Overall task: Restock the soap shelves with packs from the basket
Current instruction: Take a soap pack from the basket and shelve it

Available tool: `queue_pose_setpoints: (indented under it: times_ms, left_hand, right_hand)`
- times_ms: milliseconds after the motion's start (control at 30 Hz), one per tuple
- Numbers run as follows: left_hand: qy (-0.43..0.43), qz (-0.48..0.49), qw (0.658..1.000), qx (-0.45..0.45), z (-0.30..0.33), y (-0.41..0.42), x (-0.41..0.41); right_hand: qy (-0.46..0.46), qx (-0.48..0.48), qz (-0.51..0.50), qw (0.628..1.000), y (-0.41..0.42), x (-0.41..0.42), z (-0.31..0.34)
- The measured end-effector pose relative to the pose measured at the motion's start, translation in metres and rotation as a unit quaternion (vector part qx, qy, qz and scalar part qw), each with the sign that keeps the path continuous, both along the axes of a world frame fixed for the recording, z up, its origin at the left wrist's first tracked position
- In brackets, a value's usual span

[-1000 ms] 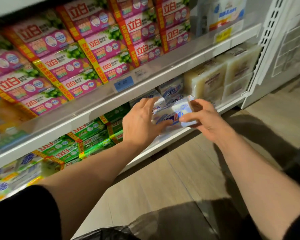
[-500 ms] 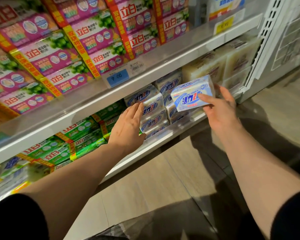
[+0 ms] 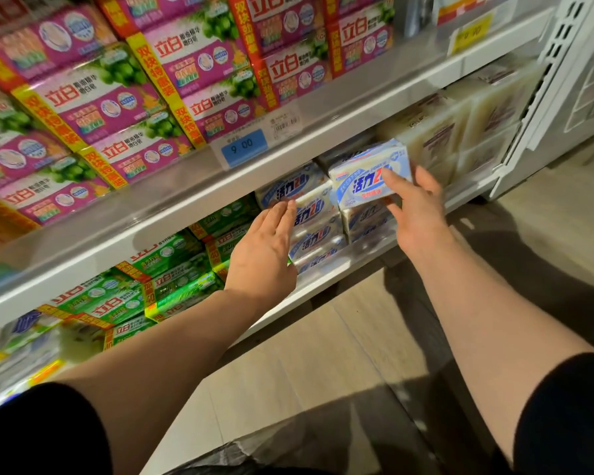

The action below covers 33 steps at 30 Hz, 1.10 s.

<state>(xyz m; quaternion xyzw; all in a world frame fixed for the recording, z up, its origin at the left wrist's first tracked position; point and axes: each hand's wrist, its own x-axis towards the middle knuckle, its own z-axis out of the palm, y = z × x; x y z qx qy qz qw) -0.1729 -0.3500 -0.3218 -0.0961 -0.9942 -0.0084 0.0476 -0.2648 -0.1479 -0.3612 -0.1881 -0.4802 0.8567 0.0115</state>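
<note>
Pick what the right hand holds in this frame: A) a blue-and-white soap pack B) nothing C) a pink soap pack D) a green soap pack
A: the right hand pinches a blue-and-white soap pack above the matching stack on the lower shelf.

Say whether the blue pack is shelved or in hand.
In hand: the right hand pinches the blue pack atop the right stack.

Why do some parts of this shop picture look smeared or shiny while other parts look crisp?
Head view: the pink soap packs at far left smear with motion blur; the green packs throw bright glare; the blue-and-white pack in the right hand reads fairly sharp; the shelf edge bows from wide-angle distortion; dark shadows fall on the floor.
</note>
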Motion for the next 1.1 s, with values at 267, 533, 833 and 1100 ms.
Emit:
queue_pose_setpoints:
  times_ms: [267,533,833,1100]
  left_hand:
    - [0.003,-0.01,1.0,0.005,-0.002,-0.005,0.001]
    - [0.0,-0.009,1.0,0.003,-0.005,-0.005,0.002]
    - [-0.03,-0.003,0.999,-0.013,-0.004,-0.003,0.003]
    - [-0.119,0.005,0.993,0.016,0.025,0.012,0.027]
  right_hand:
    - [0.025,0.222,-0.009,0.975,-0.018,-0.005,-0.011]
    - [0.057,0.436,-0.101,0.892,-0.045,0.014,-0.02]
    - [0.038,0.453,-0.018,0.891,-0.043,0.02,-0.022]
    - [0.002,0.445,0.027,0.895,-0.031,0.068,0.041]
